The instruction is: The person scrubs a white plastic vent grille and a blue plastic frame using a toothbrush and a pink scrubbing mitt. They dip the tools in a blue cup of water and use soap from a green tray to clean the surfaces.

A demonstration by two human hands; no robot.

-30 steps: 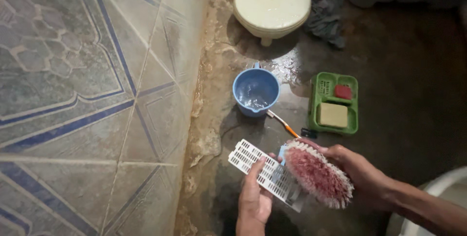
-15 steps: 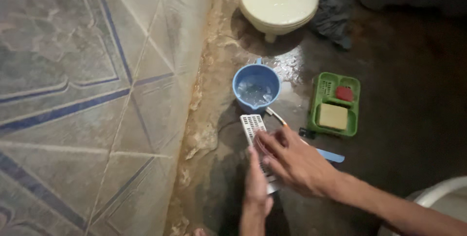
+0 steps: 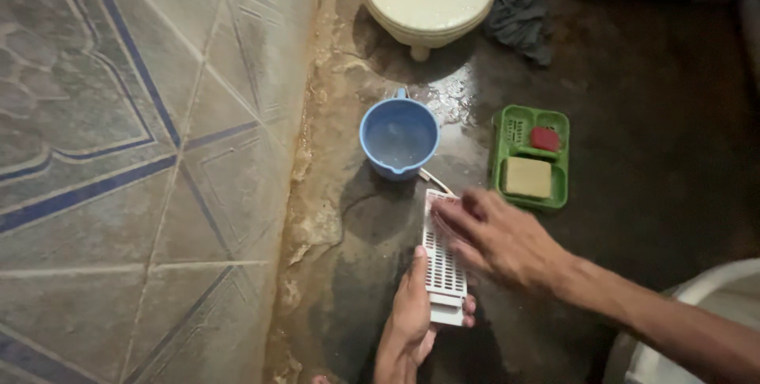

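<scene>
Left hand (image 3: 412,313) grips the white slotted grille (image 3: 442,261), long axis pointing away; right hand (image 3: 499,235), fingers spread, lies across its upper half

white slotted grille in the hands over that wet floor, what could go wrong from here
1. The left hand holds the white slotted grille only at its lower end while the right hand presses across it; the thin plastic might flex or slip.
2. The blue mug of water stands just beyond the grille's far end; a hard stroke may knock it over.
3. The floor looks wet and dark, so footing could be slippery.
</scene>
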